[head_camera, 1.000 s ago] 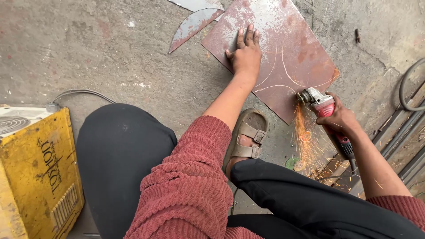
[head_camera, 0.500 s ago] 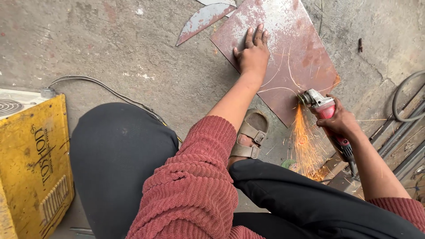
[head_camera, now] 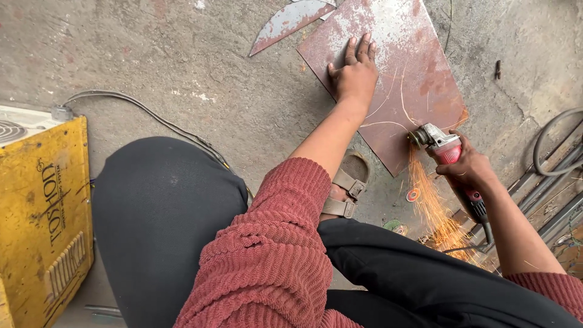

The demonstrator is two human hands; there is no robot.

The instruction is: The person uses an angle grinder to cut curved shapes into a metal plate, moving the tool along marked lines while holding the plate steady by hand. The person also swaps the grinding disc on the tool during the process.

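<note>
- Right hand (head_camera: pixel 464 167) wrapped tight on red angle grinder (head_camera: pixel 452 164) — body runs back toward the person, disc at the sheet's near edge.
- Left hand (head_camera: pixel 355 76) flat, fingers spread, pinning rusty steel sheet (head_camera: pixel 419 67) on concrete floor (head_camera: pixel 152 54).
- Orange sparks (head_camera: pixel 434 209) spray toward the sandalled foot (head_camera: pixel 346 185).

Soft, even daylight is spread over the concrete floor (head_camera: pixel 182 67), with only faint shadows cast. The view is rendered sharp, though slight bending is seen toward the edges. The sparks (head_camera: pixel 434 209) are streaked and brightly blown out.
</note>
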